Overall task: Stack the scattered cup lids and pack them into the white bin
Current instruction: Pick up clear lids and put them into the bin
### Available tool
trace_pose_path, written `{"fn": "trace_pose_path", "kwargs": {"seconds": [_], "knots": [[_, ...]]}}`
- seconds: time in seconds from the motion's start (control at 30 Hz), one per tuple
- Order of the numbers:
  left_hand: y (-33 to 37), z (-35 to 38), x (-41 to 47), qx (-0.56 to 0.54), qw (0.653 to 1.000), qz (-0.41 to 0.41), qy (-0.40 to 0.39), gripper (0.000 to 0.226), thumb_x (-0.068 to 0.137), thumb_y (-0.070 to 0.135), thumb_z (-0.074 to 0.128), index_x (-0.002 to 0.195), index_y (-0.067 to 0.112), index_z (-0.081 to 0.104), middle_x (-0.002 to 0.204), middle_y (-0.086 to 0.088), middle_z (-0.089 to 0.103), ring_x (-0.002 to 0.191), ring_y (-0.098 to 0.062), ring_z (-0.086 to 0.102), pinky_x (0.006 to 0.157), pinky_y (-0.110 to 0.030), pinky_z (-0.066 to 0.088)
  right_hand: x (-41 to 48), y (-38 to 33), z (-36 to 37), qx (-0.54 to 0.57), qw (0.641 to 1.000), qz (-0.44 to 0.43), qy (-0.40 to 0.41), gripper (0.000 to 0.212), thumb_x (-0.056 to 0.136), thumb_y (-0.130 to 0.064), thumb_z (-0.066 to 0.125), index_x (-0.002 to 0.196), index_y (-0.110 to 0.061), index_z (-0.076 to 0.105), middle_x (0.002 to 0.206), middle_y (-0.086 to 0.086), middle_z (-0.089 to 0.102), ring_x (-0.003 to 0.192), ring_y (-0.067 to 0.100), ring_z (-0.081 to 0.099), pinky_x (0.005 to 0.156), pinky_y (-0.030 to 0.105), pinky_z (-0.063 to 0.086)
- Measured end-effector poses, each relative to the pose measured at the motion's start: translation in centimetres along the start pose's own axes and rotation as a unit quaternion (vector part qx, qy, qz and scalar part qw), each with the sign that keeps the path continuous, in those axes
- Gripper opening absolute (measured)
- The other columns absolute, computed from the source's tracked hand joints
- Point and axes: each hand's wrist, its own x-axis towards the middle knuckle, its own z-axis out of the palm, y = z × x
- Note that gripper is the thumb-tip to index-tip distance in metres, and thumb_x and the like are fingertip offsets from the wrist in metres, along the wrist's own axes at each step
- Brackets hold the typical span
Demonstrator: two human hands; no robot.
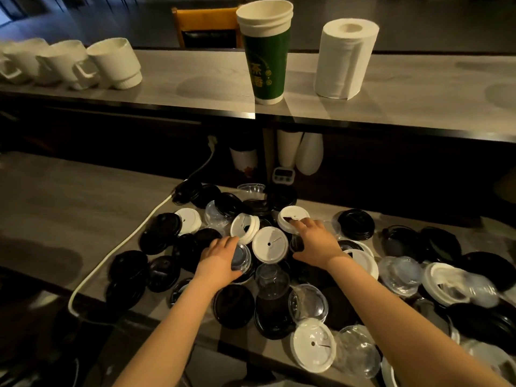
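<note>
Lids in head view. The scattered cup lids [356,223], black, white and clear, lie in an overlapping heap on the lower counter [69,196], spreading from the centre toward 4 o'clock.

Your left hand [220,261] curls around a clear lid [242,258], with the fingers over its far edge and the thumb at its near edge. Your right hand [317,245] reaches toward 12 o'clock, its fingertips [304,223] touching a white lid [290,216]. Whether it grasps that lid or something dark under the palm cannot be told. A flat white lid [269,244] lies between the hands. The white bin is not in view.

A white cable [117,247] skirts the heap at 9 o'clock. On the upper shelf [195,74] stand nested paper cups [265,60] at 12 o'clock, a paper roll [346,57] at 1 o'clock and white mugs [111,62] at 11 o'clock.

The lids are probably very light, thin and springy. The clear ones are likely slick and easy to crease. Take each lid by opposite points of its rim, and group like with like so that they nest. Lids at 6 o'clock sit close to the counter's near edge and may slide off.
</note>
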Motion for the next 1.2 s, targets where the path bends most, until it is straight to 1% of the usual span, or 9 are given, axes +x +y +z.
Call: {"fn": "trace_pose_path", "kwargs": {"seconds": [0.2,0.4,0.57,0.67,0.73,0.87,0.97,1.1,1.2], "knots": [[-0.1,-2.9,-0.3,-0.063,0.993,0.038,0.092,0.075,0.072,0.055,0.07,0.13,0.018,0.039,0.133,-0.001,0.043,0.122,-0.022,0.043,0.098,-0.034,0.041,-0.5,-1.0,-0.8,0.13,0.985,0.027,0.106,0.073,0.074,-0.036,0.075,0.135,-0.017,0.038,0.137,0.004,0.045,0.124,0.024,0.043,0.1,0.035,0.04],[2.9,-6.0,1.2,-0.269,0.955,0.059,0.108,0.071,0.071,0.044,0.077,0.126,0.017,0.039,0.116,0.004,0.043,0.104,-0.012,0.044,0.081,-0.024,0.036,-2.5,-2.3,-2.4,0.368,0.905,0.048,0.209,0.054,0.072,-0.023,0.079,0.118,-0.016,0.051,0.116,0.0,0.051,0.103,0.013,0.054,0.081,0.016,0.044],[6.1,-6.0,3.2,-0.531,0.846,0.049,0.012,0.055,0.068,0.039,0.079,0.109,0.025,0.045,0.119,0.001,0.054,0.112,-0.017,0.054,0.095,-0.037,0.047,-5.2,-1.9,-3.9,0.48,0.841,0.043,0.247,0.046,0.071,-0.034,0.067,0.115,-0.024,0.056,0.113,-0.004,0.053,0.101,0.007,0.055,0.072,0.006,0.045],[8.0,-6.0,3.1,-0.655,0.748,0.07,-0.083,0.03,0.085,0.022,0.067,0.109,0.023,0.049,0.115,-0.005,0.06,0.099,-0.016,0.061,0.083,-0.031,0.052,-6.6,-1.3,-4.6,0.533,0.809,0.048,0.242,0.051,0.066,-0.05,0.063,0.106,-0.022,0.05,0.107,0.002,0.057,0.095,0.014,0.06,0.068,0.012,0.048],[9.2,-6.0,2.8,-0.671,0.726,0.089,-0.117,0.025,0.09,0.018,0.057,0.112,0.022,0.047,0.112,-0.007,0.06,0.095,-0.016,0.062,0.075,-0.029,0.053,-7.5,-0.9,-5.3,0.556,0.791,0.031,0.254,0.05,0.064,-0.054,0.061,0.094,-0.016,0.049,0.095,0.007,0.06,0.086,0.019,0.062,0.068,0.016,0.048],[11.2,-6.3,1.9,-0.678,0.694,0.126,-0.208,0.023,0.092,0.018,0.049,0.115,0.021,0.049,0.105,-0.007,0.065,0.095,-0.023,0.064,0.081,-0.038,0.052,-9.4,-0.2,-6.4,0.532,0.811,-0.005,0.241,0.048,0.066,-0.054,0.061,0.099,-0.019,0.063,0.095,-0.01,0.065,0.087,-0.002,0.063,0.072,0.011,0.048],[12.3,-6.3,1.2,-0.656,0.69,0.167,-0.254,0.041,0.085,0.023,0.057,0.125,0.02,0.05,0.11,-0.008,0.067,0.098,-0.023,0.065,0.081,-0.035,0.053,-10.2,0.5,-6.5,0.469,0.849,0.003,0.245,0.047,0.068,-0.056,0.063,0.106,-0.029,0.058,0.103,-0.006,0.061,0.095,0.006,0.061,0.08,0.023,0.053],[13.5,-6.4,0.4,-0.654,0.674,0.169,-0.299,0.052,0.075,0.026,0.051,0.126,0.027,0.05,0.121,-0.007,0.063,0.102,-0.02,0.063,0.079,-0.032,0.053,-11.3,0.7,-6.3,0.333,0.891,0.048,0.304,0.047,0.067,-0.065,0.059,0.09,-0.027,0.044,0.074,-0.007,0.056,0.06,0.005,0.053,0.058,0.025,0.045],[14.2,-5.9,-0.2,-0.659,0.663,0.16,-0.317,0.051,0.078,0.028,0.049,0.129,0.026,0.051,0.127,-0.01,0.06,0.108,-0.024,0.062,0.084,-0.037,0.052,-11.8,0.7,-5.9,0.225,0.892,0.059,0.387,0.047,0.07,-0.068,0.052,0.084,-0.023,0.044,0.069,-0.012,0.046,0.059,0.005,0.044,0.055,0.021,0.036]]}}
